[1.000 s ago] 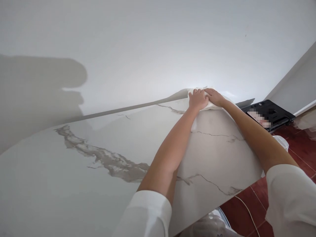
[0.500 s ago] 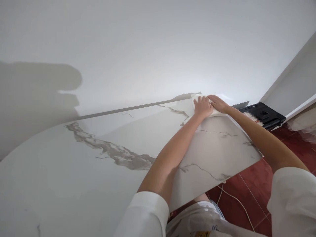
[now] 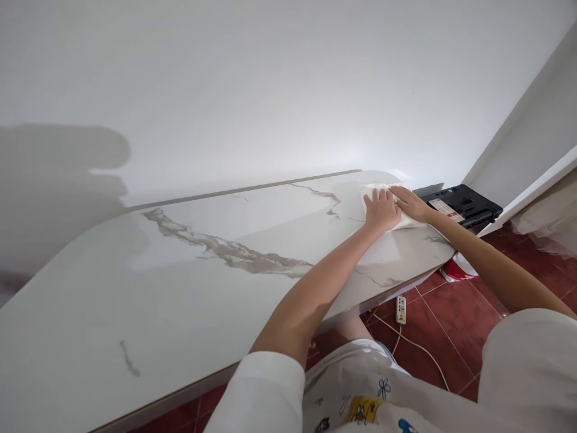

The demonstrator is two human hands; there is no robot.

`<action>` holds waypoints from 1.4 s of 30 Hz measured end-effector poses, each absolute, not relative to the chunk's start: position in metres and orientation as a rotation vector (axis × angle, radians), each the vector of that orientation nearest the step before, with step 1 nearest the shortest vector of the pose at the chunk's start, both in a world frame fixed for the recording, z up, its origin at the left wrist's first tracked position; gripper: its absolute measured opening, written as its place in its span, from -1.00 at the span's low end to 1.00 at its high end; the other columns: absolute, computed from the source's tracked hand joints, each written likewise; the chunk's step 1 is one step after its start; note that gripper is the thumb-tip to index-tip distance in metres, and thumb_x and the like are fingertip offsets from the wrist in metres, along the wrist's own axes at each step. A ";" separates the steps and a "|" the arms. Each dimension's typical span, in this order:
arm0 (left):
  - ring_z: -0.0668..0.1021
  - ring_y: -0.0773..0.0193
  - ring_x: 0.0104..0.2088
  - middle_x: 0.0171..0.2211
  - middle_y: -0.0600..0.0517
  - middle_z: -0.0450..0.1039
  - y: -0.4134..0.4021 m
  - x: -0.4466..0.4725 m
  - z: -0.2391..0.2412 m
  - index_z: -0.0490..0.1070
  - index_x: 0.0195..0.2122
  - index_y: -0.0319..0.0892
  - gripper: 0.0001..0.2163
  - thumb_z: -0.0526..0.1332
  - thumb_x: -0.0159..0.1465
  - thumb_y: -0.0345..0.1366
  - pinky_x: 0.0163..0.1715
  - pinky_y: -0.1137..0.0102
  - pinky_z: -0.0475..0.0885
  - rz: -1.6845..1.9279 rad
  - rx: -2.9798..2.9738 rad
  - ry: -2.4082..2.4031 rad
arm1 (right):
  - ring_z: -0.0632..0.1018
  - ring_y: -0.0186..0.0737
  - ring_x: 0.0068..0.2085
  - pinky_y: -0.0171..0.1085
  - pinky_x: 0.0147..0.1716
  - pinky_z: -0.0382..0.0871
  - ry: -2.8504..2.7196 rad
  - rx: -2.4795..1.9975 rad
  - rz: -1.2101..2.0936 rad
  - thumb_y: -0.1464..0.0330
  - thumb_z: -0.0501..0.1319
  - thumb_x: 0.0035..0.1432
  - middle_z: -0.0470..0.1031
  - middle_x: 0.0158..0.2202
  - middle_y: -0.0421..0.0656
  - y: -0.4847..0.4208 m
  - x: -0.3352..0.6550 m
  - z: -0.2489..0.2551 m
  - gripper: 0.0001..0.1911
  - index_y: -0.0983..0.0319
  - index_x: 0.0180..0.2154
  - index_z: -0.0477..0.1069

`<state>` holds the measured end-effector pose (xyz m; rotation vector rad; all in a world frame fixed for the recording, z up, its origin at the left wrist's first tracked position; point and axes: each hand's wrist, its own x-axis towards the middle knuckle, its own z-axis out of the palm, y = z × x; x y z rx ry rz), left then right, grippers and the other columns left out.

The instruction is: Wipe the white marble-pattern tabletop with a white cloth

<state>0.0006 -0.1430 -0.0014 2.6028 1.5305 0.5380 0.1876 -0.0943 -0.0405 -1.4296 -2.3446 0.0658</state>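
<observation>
A folded white cloth point(image 3: 407, 222) lies near the far right end of a white marble-patterned tabletop point(image 3: 270, 231) with grey-brown veins. My left hand point(image 3: 382, 209) presses down on the cloth, its fingers bent and gripping it. Just right of it, my right hand point(image 3: 411, 204) also bears on the cloth, fingers close together and their tips by the left hand. Both hands hide much of the cloth's middle. Its pale edges show above and below them.
A white wall point(image 3: 252, 90) runs along the table's far edge. Beyond the right end is a black case-like object point(image 3: 471, 201) with a label. On the red tiled floor point(image 3: 451, 313) lie a power strip point(image 3: 401, 310) with its cord and a red-and-white item point(image 3: 460, 267).
The view has shifted, showing more of the table's near edge and the power strip. Both hands and the cloth have moved slightly toward me, away from the far edge.
</observation>
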 end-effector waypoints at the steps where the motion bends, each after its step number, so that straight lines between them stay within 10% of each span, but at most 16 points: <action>1: 0.18 -0.05 0.30 0.26 -0.16 0.24 -0.149 0.002 -0.001 0.23 0.25 -0.24 -0.55 -0.14 0.40 -0.25 0.24 0.00 0.13 0.541 2.604 1.527 | 0.21 0.04 0.36 0.12 0.37 0.03 -2.356 -1.424 0.053 -0.04 -0.24 0.35 0.23 0.34 0.02 -0.101 0.190 -0.041 -0.26 0.25 0.31 0.19; 42: 0.12 -0.12 0.33 0.31 -0.25 0.15 -0.252 0.061 0.001 0.14 0.31 -0.39 -0.44 -0.03 0.35 -0.18 0.28 -0.08 0.08 0.557 2.552 1.458 | 0.31 0.07 0.30 0.15 0.32 0.10 -2.206 -1.459 0.077 -0.15 -0.17 0.29 0.34 0.28 -0.04 -0.222 0.246 -0.037 -0.26 0.10 0.26 0.29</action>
